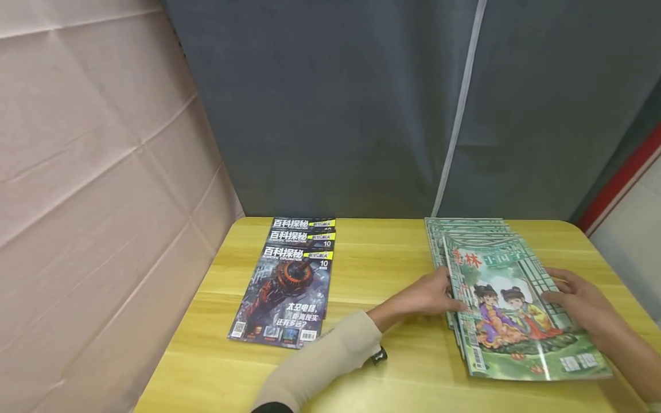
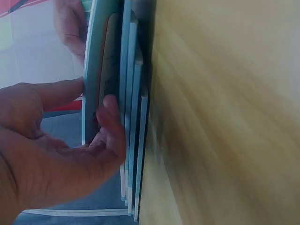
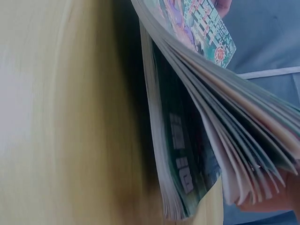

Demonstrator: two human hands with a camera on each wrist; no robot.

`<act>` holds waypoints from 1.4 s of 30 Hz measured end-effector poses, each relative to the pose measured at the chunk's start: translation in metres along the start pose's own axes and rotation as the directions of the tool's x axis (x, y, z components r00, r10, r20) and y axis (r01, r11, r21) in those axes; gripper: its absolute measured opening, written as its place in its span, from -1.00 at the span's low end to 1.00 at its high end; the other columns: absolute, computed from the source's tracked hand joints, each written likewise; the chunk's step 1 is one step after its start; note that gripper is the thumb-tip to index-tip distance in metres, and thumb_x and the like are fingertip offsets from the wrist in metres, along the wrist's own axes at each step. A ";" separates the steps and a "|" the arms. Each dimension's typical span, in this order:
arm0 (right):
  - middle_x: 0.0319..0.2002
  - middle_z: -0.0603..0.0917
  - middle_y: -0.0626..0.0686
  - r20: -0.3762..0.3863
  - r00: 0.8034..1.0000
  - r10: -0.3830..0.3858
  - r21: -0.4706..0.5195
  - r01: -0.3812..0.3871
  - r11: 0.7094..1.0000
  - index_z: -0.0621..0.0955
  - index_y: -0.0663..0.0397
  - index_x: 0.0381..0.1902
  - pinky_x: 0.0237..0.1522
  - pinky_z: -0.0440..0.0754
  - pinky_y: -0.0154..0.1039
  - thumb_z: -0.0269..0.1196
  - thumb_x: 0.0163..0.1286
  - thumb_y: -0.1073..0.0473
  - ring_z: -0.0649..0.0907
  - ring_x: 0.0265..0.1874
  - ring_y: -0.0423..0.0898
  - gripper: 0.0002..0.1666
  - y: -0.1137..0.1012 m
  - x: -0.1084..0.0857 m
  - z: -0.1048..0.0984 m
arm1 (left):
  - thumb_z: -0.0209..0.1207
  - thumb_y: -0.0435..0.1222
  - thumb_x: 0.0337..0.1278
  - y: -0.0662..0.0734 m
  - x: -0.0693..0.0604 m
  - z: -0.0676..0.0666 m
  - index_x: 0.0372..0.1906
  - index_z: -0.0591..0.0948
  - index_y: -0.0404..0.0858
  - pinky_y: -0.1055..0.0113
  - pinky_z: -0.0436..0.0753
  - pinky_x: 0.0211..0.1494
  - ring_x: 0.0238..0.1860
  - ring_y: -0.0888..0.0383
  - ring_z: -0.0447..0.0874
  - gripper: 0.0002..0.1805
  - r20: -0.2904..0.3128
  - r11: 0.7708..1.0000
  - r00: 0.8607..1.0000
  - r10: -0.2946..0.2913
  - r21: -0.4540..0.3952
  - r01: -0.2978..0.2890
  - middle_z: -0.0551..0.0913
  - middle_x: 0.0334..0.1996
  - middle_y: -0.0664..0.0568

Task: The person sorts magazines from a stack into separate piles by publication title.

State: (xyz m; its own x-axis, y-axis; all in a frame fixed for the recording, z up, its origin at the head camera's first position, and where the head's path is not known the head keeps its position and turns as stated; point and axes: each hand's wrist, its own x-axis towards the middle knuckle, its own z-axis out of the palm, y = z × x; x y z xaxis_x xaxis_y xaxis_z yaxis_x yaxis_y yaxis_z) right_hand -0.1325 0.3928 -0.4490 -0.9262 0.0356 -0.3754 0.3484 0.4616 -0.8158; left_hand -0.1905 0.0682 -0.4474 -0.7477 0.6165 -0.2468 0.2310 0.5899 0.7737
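A green illustrated magazine (image 1: 516,321) with two cartoon children on its cover lies at the top of a stepped stack of similar magazines (image 1: 465,222) on the right side of the table. My left hand (image 1: 431,295) pinches its left edge, thumb on the cover and fingers underneath. The left wrist view has this top magazine (image 2: 90,61) lifted a little off the others (image 2: 133,112). On the opposite edge, my right hand (image 1: 583,301) grips with the thumb over the cover. Loose pages (image 3: 220,101) fan apart along that side in the right wrist view, above another magazine (image 3: 161,140).
On the table's left, three dark science magazines (image 1: 289,287) overlap in a stepped column. A small black item (image 1: 379,355) shows beside my left sleeve (image 1: 330,355). Grey curtain (image 1: 335,115) stands behind the wooden table (image 1: 377,258), and pale pink cloth (image 1: 103,201) hangs at left.
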 end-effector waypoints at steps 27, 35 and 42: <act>0.23 0.42 0.74 -0.059 0.993 -0.100 -0.589 0.046 0.807 0.32 0.77 0.33 -0.23 0.71 0.23 0.27 0.54 -0.17 0.60 0.04 0.62 0.00 0.014 -0.010 -0.001 | 0.28 0.41 0.16 0.010 -0.002 0.018 0.18 0.55 0.01 0.35 0.51 -0.47 -0.48 0.27 0.50 -0.29 -0.030 0.830 0.995 -0.093 0.550 0.094 0.60 -0.42 0.22; 0.19 0.44 0.77 -0.036 0.996 -0.085 -0.598 0.046 0.800 0.29 0.81 0.33 -0.19 0.69 0.31 0.28 0.54 -0.17 0.55 0.06 0.67 0.03 0.009 -0.010 0.004 | 0.29 0.45 0.09 0.006 -0.003 0.020 0.16 0.58 0.04 0.32 0.49 -0.45 -0.48 0.25 0.50 -0.27 -0.063 0.818 0.991 -0.118 0.560 0.133 0.62 -0.41 0.20; 0.25 0.21 0.84 -0.171 0.967 -0.189 -0.649 0.034 0.760 0.10 0.74 0.47 0.09 0.37 0.69 0.34 0.42 -0.35 0.26 0.20 0.77 0.31 0.000 -0.006 0.011 | 0.22 0.44 0.19 -0.001 -0.007 0.013 -0.04 0.60 0.01 0.30 0.51 -0.47 -0.50 0.25 0.54 -0.38 -0.108 0.827 0.992 -0.069 0.550 0.117 0.62 -0.47 0.18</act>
State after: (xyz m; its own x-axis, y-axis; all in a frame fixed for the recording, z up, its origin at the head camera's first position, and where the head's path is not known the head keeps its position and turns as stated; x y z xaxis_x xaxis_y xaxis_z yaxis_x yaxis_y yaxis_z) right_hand -0.1258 0.3829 -0.4515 -0.9861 0.0988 -0.1339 0.1401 0.9271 -0.3476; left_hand -0.1776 0.0706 -0.4542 -0.8247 0.5145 -0.2349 0.4460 0.8470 0.2894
